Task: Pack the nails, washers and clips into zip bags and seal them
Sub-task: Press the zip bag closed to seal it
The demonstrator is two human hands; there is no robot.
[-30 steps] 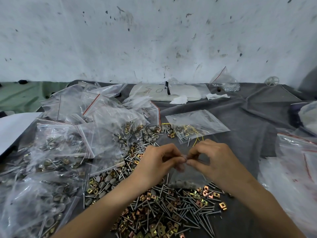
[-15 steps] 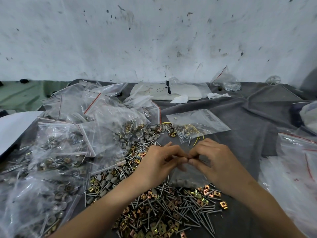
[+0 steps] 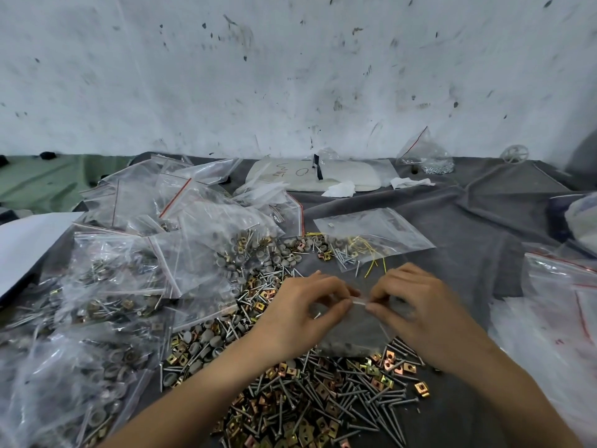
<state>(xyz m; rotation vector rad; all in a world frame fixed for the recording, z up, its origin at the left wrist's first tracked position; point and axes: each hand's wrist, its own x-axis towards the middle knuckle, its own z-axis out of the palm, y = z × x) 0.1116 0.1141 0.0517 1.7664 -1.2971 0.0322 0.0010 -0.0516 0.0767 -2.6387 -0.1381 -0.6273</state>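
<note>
Filled bags left of loose nails

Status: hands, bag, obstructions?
Grips: left hand and right hand pinch zip bag at top strip. Bag part-filled, seal state unclear. Loose nails and clips underneath, nothing blocking.

The left grip and right grip pinched the top edge of a small zip bag between them, its bottom resting on loose nails and brass clips. Grey washers lay to the left beside filled bags on the cloth-covered desk. Beyond the grips, another clear bag held nails and yellow wires.
</note>
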